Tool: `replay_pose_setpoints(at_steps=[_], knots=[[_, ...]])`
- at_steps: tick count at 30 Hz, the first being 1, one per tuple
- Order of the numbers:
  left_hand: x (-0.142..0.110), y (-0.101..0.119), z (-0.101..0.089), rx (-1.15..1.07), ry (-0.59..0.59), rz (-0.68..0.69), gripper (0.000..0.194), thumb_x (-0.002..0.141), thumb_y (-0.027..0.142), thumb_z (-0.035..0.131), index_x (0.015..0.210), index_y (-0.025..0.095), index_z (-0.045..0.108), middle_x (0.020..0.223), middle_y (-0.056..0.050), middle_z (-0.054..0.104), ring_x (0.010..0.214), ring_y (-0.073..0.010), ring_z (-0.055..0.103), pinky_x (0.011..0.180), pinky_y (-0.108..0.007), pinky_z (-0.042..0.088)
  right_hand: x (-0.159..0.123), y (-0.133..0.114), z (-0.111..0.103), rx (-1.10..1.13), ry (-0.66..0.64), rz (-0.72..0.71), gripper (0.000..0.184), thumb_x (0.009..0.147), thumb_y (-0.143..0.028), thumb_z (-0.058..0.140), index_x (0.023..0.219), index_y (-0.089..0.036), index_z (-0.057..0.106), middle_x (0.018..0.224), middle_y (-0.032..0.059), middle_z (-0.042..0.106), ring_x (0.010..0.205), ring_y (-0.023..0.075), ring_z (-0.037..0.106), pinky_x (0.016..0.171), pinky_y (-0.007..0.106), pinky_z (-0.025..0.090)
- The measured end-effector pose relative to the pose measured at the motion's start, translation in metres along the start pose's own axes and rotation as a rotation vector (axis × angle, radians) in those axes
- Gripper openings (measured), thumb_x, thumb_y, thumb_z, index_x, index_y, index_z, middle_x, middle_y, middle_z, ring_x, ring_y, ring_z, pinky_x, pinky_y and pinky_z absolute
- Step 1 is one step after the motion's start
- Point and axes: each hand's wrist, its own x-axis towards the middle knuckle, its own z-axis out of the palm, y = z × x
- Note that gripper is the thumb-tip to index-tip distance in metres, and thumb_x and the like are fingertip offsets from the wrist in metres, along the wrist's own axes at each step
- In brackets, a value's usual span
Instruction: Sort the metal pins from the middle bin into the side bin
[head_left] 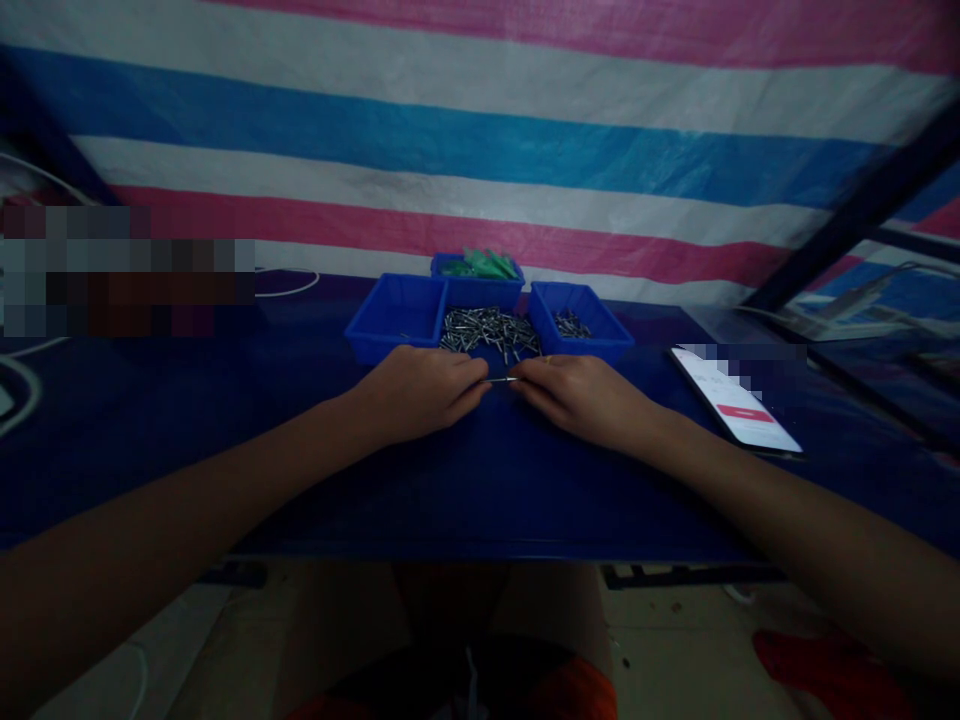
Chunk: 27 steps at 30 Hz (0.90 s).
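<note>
Orange-and-black clothing [581,690]: person's lap, below the near table edge.
Blue tabletop [480,490]: bare strip in front of both hands.
Left hand [424,392]: fingertips and thumb pinching one end of the thin metal piece.
Right hand [585,395]: same pinch, other end.
Thin metal piece [500,380]: between the two hands, roughly level, short shiny middle showing; can't tell if one part or two joined.
Phone [739,405]: flat on table, right of the right hand, screen lit.
Metal pile [489,330]: loose small rods, just beyond the fingers, between two bins.
Left bin [394,345]: blue, tiny bit inside, too dim to identify.
Right bin [600,340]: blue, some metal rods inside.
Back bin [487,292]: blue, behind pile, holds green packets [489,264].
Striped sheet [480,140]: pink, white, blue, behind everything.
</note>
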Motion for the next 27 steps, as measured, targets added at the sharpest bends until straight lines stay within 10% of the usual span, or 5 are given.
replay_pose_setpoints(at_steps=[27], knots=[[-0.0005, 0.0009, -0.0018, 0.006, -0.042, -0.012, 0.029, 0.092, 0.03, 0.034, 0.081, 0.017, 0.057, 0.075, -0.001, 0.065, 0.067, -0.015, 0.061, 0.051, -0.025, 0.03, -0.0013, 0.0007, -0.0003, 0.004, -0.002, 0.01, 0.025, 0.092, -0.03, 0.039, 0.097, -0.015, 0.059, 0.082, 0.0063, 0.065, 0.074, 0.0169, 0.062, 0.064, 0.027, 0.041]])
